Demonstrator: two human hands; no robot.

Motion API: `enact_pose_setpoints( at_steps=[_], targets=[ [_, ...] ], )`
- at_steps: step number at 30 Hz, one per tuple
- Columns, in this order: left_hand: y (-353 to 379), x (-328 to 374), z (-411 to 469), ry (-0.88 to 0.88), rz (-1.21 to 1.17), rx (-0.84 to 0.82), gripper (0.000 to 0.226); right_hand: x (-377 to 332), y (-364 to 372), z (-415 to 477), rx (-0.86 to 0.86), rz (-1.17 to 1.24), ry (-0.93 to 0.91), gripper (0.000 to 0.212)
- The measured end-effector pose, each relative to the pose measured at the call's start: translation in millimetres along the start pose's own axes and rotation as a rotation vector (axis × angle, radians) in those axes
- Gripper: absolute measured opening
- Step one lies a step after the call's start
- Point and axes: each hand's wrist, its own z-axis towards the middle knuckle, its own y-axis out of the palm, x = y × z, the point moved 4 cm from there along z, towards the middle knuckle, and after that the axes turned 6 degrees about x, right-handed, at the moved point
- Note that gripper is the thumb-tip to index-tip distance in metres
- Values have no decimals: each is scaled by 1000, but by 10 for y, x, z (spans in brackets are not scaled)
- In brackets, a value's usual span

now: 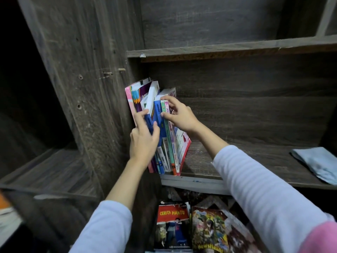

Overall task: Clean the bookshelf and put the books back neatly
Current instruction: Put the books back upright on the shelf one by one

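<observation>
Books (182, 148) lean left; left hand (144, 140) fingers (140, 116) curl round blue book (157, 115); right hand (180, 116) pinches green book (169, 141) top.

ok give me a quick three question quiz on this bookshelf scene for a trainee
1. True or false: the books stand at the right end of the shelf.
2. What lies at the shelf's right end? A. a folded blue cloth B. a cup C. a lamp
3. The right hand pinches the tops of the books. What colour is the book the left hand grips?

Key
1. False: they stand at the left end, beside the side panel.
2. A
3. Blue: it grips the blue book.
</observation>
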Motion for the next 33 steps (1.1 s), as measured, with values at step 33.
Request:
enact_pose_setpoints(
  at_steps=[33],
  targets=[
    [-240,193,-217,-357,66,-159,44,249,928,-1460,-37,-352,120,88]
  ],
)
